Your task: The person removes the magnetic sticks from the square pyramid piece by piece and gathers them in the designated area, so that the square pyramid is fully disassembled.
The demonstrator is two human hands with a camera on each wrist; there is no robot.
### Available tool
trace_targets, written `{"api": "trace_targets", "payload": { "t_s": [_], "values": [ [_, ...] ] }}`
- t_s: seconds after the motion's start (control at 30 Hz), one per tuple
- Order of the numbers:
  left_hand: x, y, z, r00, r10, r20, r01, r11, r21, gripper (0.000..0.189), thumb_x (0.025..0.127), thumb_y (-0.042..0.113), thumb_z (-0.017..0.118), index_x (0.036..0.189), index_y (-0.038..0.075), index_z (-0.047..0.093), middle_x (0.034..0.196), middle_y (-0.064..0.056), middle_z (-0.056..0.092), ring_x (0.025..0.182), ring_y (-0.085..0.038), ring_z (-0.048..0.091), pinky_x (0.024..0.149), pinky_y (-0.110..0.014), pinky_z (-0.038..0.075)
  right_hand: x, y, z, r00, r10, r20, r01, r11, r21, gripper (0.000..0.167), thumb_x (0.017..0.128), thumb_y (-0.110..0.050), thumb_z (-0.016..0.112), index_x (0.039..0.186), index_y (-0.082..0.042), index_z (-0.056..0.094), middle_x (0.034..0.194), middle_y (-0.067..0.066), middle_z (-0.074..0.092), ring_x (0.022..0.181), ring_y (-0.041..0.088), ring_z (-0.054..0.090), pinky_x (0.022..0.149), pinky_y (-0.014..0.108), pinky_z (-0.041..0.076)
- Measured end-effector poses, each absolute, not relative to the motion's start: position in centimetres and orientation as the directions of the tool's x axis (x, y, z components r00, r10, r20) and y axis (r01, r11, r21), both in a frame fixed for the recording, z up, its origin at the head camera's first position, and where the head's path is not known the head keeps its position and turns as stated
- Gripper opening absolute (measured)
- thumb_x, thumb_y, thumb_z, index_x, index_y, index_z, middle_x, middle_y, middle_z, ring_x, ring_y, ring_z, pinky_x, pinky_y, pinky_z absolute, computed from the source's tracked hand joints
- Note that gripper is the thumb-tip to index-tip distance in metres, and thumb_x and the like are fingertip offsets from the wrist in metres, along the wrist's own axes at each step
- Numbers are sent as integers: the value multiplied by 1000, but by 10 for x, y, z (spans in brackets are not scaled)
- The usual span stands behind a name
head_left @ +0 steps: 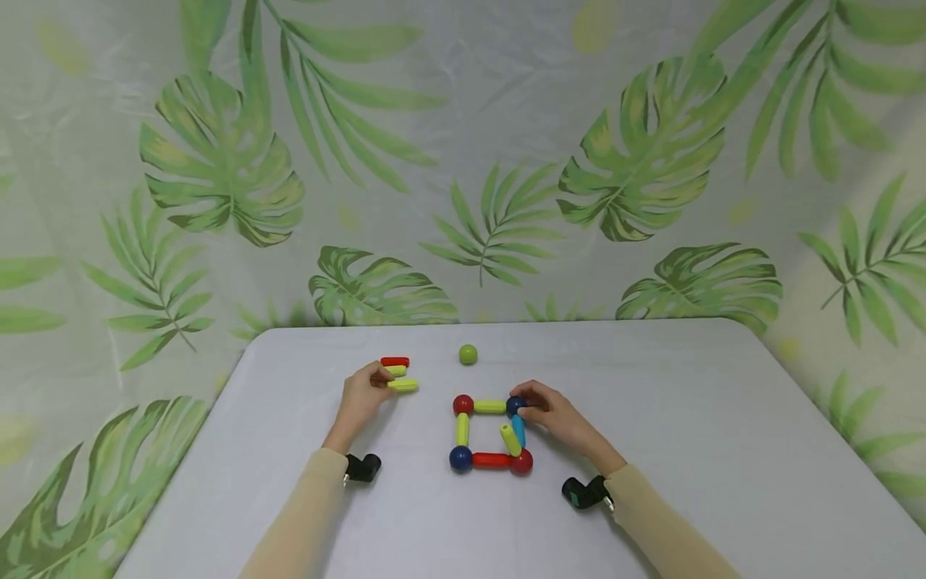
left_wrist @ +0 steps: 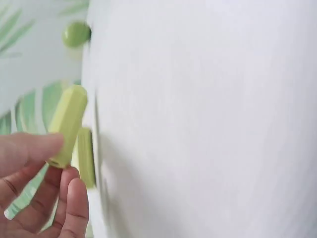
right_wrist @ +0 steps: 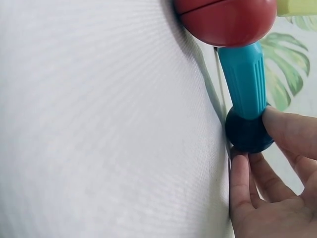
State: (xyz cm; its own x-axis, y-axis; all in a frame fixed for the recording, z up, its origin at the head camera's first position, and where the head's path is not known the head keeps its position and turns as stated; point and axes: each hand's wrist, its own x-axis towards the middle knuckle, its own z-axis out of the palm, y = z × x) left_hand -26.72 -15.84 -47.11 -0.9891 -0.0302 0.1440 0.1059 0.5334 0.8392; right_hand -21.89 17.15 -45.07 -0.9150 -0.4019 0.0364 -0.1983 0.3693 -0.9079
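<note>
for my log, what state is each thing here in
Left fingers, pinching lime rod
Right fingers, gripping far-right blue ball
Square frame, closed
Upright lime rod, standing on near-right red ball
Other lime rod, lying off frame
Back red rod, lying off frame
Green ball, off frame

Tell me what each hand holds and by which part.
The left hand pinches a yellow-green stick by one end; the right hand grips a dark blue ball, thumb where the light-blue stick joins.
</note>
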Motion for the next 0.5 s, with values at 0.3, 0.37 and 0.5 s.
{"api": "trace_targets", "payload": {
  "t_s": [0.3, 0.37, 0.5],
  "values": [
    [-286, -182, -472, -993, -60, 100, 41, 621, 783, 14, 78, -9, 67, 89, -3, 61, 95, -19, 60, 86, -30, 60, 72, -38, 50, -220, 172, -453, -917, -399, 25, -185, 368, -911, 27, 96, 1, 53, 121, 7, 53, 122, 24, 54, 113, 41, 50, 98, 51, 40],
    [-289, -181, -472, -994, -42, 99, 52, 613, 788, 14, 79, -9, 67, 89, -3, 60, 95, -19, 61, 86, -30, 60, 72, -37, 50, -224, 173, -460, -919, -394, 27, -183, 364, -913, 27, 96, 0, 53, 122, 6, 53, 122, 23, 54, 113, 40, 51, 98, 51, 40],
    [-294, -179, -472, -995, -32, 97, 56, 620, 782, 15, 78, -9, 68, 89, -4, 60, 96, -20, 62, 86, -30, 60, 74, -39, 50, -233, 176, -478, -921, -388, 32, -186, 366, -912, 28, 96, -3, 54, 123, 3, 54, 123, 19, 55, 114, 36, 51, 99, 49, 40]
  ]
}}
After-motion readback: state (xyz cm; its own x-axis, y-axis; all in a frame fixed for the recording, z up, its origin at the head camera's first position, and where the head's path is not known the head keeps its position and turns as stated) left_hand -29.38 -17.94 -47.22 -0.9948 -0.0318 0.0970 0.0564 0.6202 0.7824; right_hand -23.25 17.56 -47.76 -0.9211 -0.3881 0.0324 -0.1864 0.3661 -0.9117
